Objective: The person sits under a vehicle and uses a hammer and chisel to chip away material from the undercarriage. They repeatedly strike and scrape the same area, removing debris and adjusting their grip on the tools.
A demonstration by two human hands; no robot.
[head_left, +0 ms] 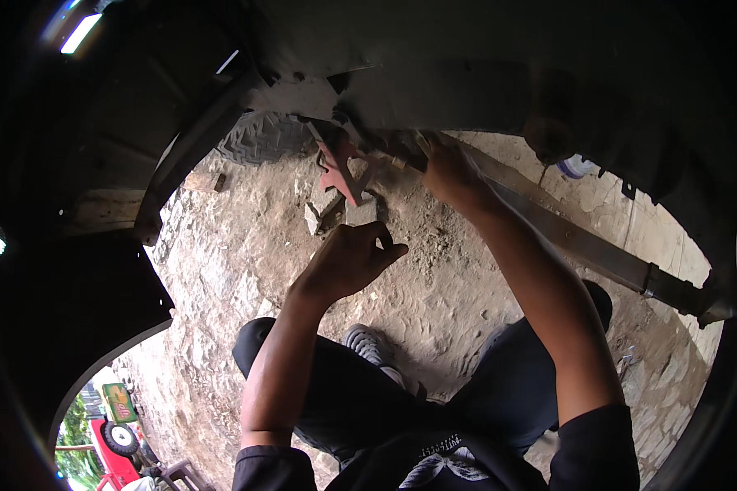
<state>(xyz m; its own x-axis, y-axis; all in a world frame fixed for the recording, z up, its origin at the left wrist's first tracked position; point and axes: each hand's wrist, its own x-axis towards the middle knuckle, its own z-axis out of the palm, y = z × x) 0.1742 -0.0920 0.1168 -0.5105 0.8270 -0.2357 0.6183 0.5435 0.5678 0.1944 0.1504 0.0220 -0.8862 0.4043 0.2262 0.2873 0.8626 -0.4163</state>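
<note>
My left hand (pixel 344 266) hangs in the middle over the dirt, fingers curled, palm hidden, just below a red metal stand (pixel 339 172) on grey blocks (pixel 362 211). My right hand (pixel 454 176) is raised to the vehicle's underside, fingers wrapped round a small pale piece I cannot make out, beside a long metal bar (pixel 594 254) running down to the right. Above, dark chassis parts (pixel 291 96) cross the view, and a treaded tyre (pixel 258 139) sits behind the stand.
Dark bodywork (pixel 74 278) surrounds me. A wooden block (pixel 205 182) lies on the dirt ground (pixel 205 270), with pale slabs (pixel 680 237) at the right. My shoe (pixel 373 352) is between my bent knees. A red wheeled object (pixel 115 454) stands outside at lower left.
</note>
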